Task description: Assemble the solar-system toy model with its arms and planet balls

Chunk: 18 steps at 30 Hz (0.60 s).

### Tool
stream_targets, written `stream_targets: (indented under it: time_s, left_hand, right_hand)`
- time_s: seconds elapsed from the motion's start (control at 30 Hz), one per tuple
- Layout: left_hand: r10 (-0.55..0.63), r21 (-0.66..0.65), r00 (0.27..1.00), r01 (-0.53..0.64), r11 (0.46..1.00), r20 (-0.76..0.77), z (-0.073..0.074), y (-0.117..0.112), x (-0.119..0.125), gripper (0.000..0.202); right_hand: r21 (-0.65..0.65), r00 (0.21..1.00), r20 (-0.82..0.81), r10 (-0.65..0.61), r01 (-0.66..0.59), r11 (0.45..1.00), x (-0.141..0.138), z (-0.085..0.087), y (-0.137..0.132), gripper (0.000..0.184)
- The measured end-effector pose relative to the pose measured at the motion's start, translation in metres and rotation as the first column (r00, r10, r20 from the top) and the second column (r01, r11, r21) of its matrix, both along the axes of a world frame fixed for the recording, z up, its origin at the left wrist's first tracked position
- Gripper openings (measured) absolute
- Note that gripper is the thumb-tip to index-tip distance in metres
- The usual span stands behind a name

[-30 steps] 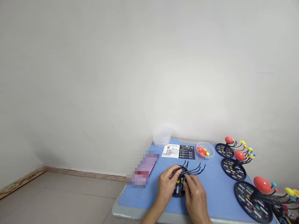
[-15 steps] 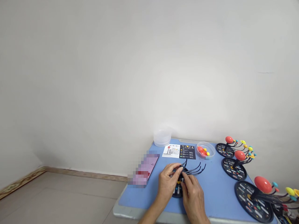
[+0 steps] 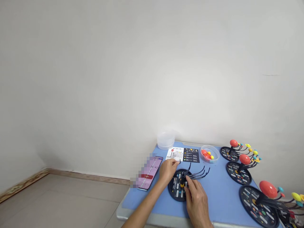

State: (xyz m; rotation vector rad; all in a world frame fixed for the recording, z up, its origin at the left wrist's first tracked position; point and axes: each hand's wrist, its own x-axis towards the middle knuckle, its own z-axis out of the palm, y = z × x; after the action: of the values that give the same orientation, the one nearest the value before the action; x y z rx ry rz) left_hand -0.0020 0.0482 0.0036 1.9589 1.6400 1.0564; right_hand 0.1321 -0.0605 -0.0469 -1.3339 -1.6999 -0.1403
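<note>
A black round base [image 3: 177, 187] with coloured labels lies on the blue table [image 3: 220, 190], and several thin black curved arms [image 3: 198, 173] fan out from its middle to the right. My right hand [image 3: 196, 198] rests on the base, its fingertips pinched at the hub where the arms meet. My left hand [image 3: 168, 169] is stretched out beyond the base, with its fingers pressed together at the near left corner of the instruction sheet [image 3: 183, 154]. What those fingers pinch is too small to make out.
A clear bowl of coloured balls [image 3: 209, 154] and an empty clear tub [image 3: 165, 140] stand at the back. A phone [image 3: 148, 172] lies at the left edge. Three assembled planet models [image 3: 244, 166] crowd the right side. The table's near edge [image 3: 142, 216] is close.
My left hand has left the base and moved away and left to the corner of the instruction sheet. More of the base now shows. My right hand has stayed at the hub.
</note>
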Motion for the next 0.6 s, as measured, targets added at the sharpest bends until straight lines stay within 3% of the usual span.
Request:
stream_targets:
  time_s: [0.17,0.3,0.47,0.6]
  left_hand:
    - [-0.022,0.050,0.961,0.037,0.998,-0.276,0.003,-0.006,0.002,0.025]
    - [-0.033,0.077,0.914,0.070,0.995,-0.405,0.002,-0.007,0.003,0.021]
    - [-0.031,0.099,0.893,0.084,0.992,-0.448,0.007,-0.010,0.002,0.022]
    - [-0.020,0.131,0.923,0.076,0.988,-0.385,0.016,-0.028,-0.004,0.031]
  right_hand:
    - [-0.004,1.000,0.001,-0.001,0.001,1.000,0.001,-0.001,0.000,0.032]
    - [-0.012,1.000,-0.012,0.010,-0.010,1.000,0.001,-0.002,-0.001,0.033]
    - [-0.018,1.000,-0.022,0.020,-0.020,1.000,0.001,-0.002,0.000,0.033]
    - [-0.035,0.999,-0.023,0.027,-0.028,0.999,0.002,-0.004,0.000,0.033]
